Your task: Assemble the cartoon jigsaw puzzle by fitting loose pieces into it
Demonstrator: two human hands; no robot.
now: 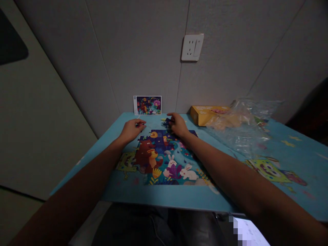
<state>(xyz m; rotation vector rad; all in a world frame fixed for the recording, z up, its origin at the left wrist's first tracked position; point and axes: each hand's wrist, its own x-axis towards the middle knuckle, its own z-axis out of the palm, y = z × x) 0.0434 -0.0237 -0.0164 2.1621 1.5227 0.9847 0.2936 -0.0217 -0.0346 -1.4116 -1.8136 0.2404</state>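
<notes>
A partly assembled jigsaw puzzle [164,160] with a brown bear and white rabbits lies on the blue cartoon-print table [282,171]. My left hand [132,130] rests at the puzzle's upper left corner, fingers curled on a small dark piece [140,125]. My right hand [178,124] sits at the puzzle's top edge, fingers closed on a dark blue puzzle piece [167,122]. Both forearms stretch across the table over the puzzle's sides.
A reference picture card [147,105] leans against the wall behind the puzzle. A yellow box [205,114] and crumpled clear plastic bag [243,130] lie to the right. A wall socket [192,47] is above. A bright screen [249,232] shows below the table edge.
</notes>
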